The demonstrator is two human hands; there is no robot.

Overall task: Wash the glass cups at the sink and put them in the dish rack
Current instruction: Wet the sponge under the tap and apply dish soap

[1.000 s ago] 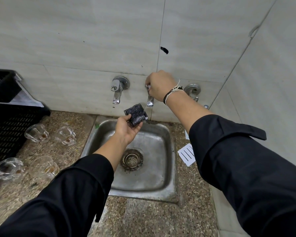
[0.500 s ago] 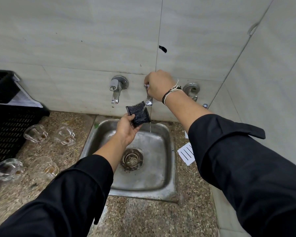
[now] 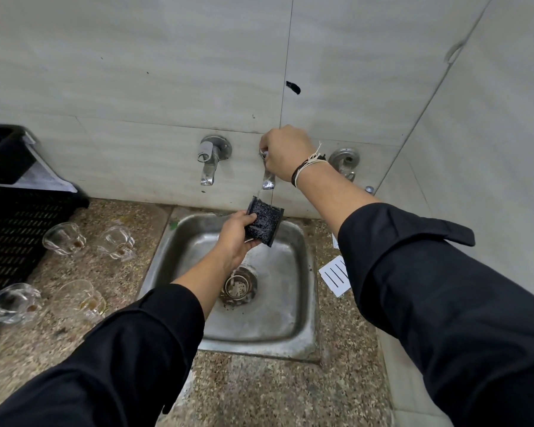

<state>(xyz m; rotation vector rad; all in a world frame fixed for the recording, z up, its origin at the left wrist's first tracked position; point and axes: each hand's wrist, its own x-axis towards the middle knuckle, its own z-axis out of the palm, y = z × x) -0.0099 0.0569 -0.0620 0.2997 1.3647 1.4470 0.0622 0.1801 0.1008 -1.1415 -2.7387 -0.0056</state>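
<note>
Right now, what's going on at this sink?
A person's right hand grips the handle of the middle wall tap, and water is running. The left hand holds a black scrubbing pad under the stream, above the steel sink. Four clear glass cups wait unwashed on the granite counter, beside the black plastic rack.

Four glass cups (image 3: 62, 241) lie on the counter (image 3: 130, 272) between rack (image 3: 16, 229) and sink (image 3: 259, 337).
</note>
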